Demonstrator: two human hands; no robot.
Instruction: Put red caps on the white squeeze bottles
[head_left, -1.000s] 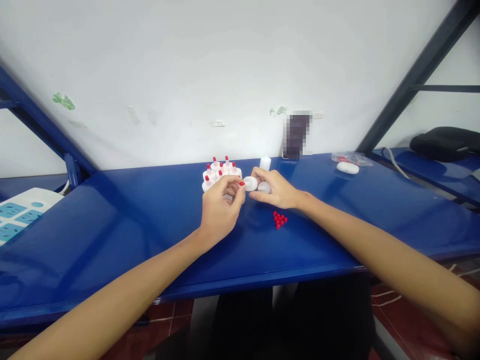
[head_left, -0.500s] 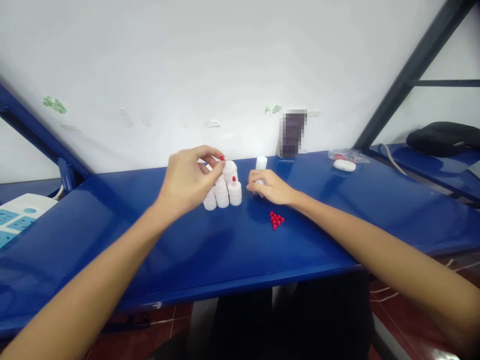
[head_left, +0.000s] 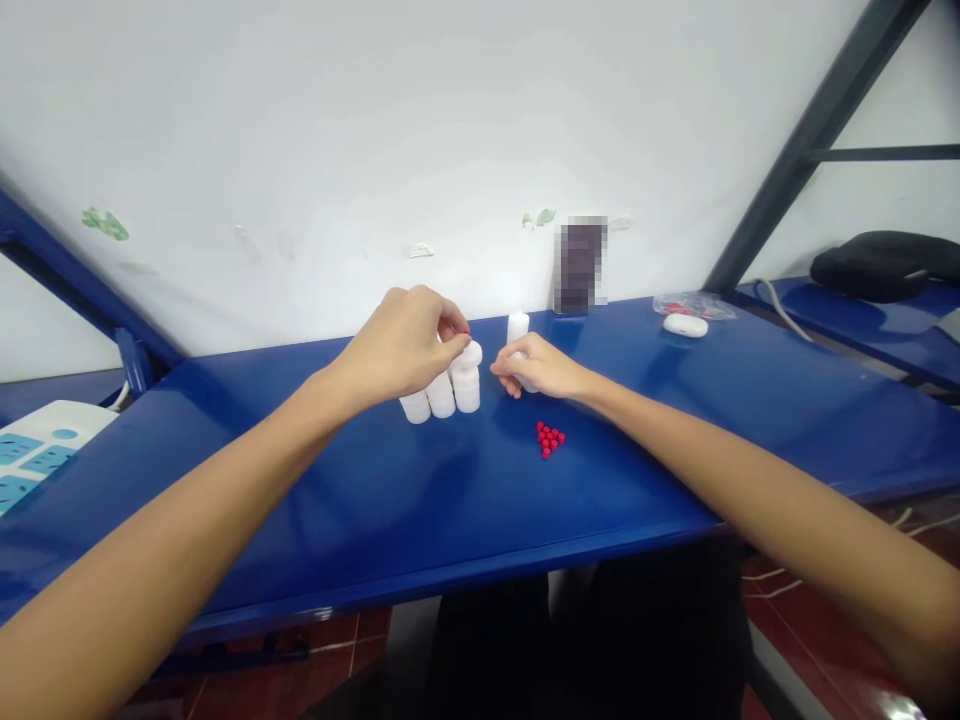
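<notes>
My left hand (head_left: 405,345) hovers over a cluster of small white bottles (head_left: 442,392) on the blue table (head_left: 300,480). Its fingers are pinched on a bottle with a red cap (head_left: 469,352), held at the top of the cluster. My right hand (head_left: 536,366) rests on the table just right of the cluster, fingers curled round another small white bottle (head_left: 523,360). A further white bottle (head_left: 517,326) stands upright behind that hand. A little heap of loose red caps (head_left: 549,438) lies in front of my right wrist.
A white oval case (head_left: 685,324) and a clear plastic bag (head_left: 694,303) lie at the back right. A white and blue power strip (head_left: 41,450) sits at the far left. A dark pouch (head_left: 885,262) rests on the right shelf. A blurred dark object (head_left: 580,265) leans on the wall.
My left hand took the capped bottle away from my right hand, lifted it to the left and lowered it onto the cluster. My right hand stayed low on the table beside the bottles.
</notes>
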